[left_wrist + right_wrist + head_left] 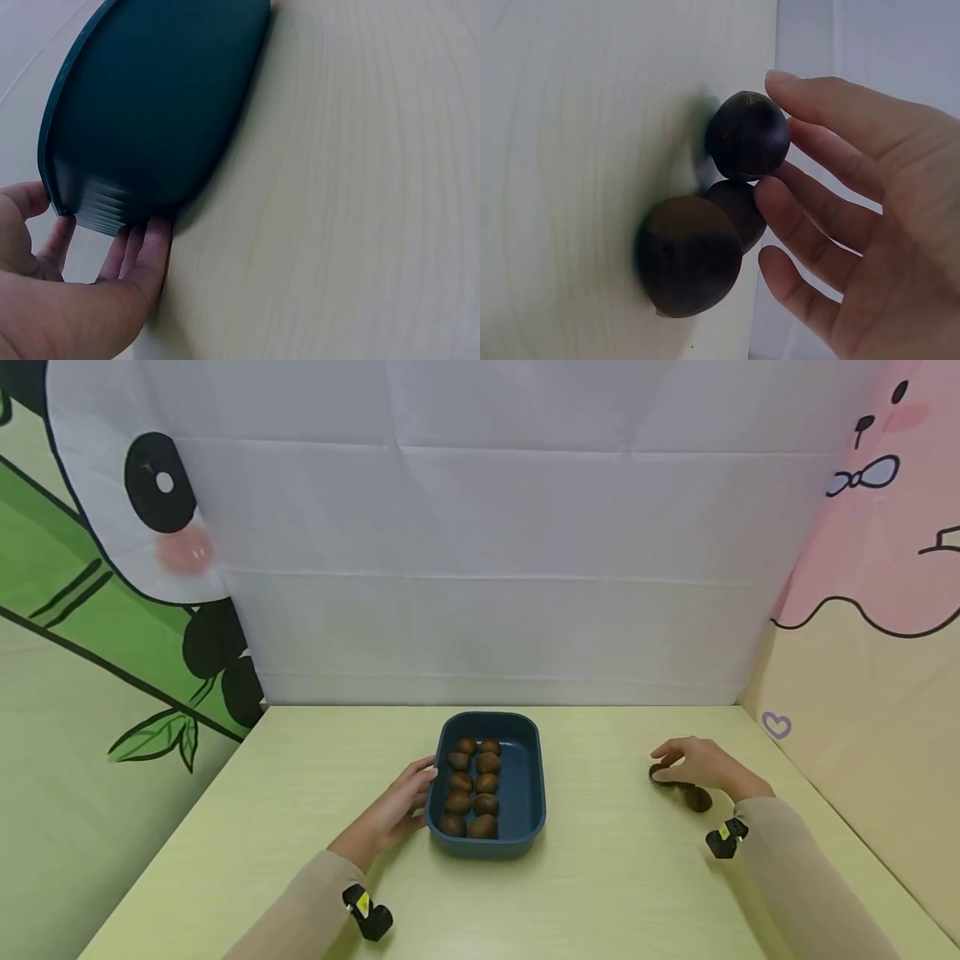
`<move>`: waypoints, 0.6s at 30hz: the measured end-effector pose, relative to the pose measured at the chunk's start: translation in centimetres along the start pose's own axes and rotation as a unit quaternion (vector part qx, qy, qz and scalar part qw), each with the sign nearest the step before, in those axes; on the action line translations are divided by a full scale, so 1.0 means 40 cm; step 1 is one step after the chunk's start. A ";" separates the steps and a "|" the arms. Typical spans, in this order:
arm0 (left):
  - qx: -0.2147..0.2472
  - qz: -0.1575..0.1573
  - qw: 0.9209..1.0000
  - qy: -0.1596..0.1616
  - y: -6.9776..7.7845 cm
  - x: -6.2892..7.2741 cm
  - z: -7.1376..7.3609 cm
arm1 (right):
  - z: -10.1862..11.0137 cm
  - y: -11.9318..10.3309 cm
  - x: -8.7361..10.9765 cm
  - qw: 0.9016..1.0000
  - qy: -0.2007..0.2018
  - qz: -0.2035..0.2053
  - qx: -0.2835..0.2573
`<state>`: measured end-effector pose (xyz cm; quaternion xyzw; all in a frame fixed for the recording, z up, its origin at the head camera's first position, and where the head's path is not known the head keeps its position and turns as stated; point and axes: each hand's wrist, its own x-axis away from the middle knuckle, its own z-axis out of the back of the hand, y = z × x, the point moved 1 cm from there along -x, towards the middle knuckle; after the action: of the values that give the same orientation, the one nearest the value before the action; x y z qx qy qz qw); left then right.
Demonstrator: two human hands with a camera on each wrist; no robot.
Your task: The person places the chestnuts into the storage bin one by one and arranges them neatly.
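Observation:
At the middle of the table, a dark blue plastic box (487,852) holds several brown chestnuts (486,783) in two rows along its left part. My left hand (397,802) grips the box's left wall, with fingertips at the rim and others low on the outside. Off to the right, my right hand (701,764) has its fingertips around a dark chestnut (748,135). Two more chestnuts lie close by, a smaller one (737,214) partly hidden and a larger one (688,256) nearer the wrist camera.
The pale wood-look table (600,893) runs back to a white cloth wall (495,568). Printed side walls stand left and right, and the right one (862,760) slants down close beside my right sleeve. Each wrist carries a small black camera.

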<state>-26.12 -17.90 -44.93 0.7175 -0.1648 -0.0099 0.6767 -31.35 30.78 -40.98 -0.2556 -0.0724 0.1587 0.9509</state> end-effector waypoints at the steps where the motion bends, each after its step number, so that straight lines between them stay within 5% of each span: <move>1: 0.000 0.000 1.000 0.000 0.000 0.000 0.000 | -0.001 0.000 0.000 1.000 0.000 -0.001 0.000; 18: -0.004 0.001 1.000 -0.007 0.000 0.002 0.001 | -0.008 -0.016 -0.004 0.999 0.012 0.027 0.014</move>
<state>-26.04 -17.97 -44.93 0.7146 -0.1700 -0.0154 0.6783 -31.24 30.04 -40.94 -0.2457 -0.0520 0.1824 0.9506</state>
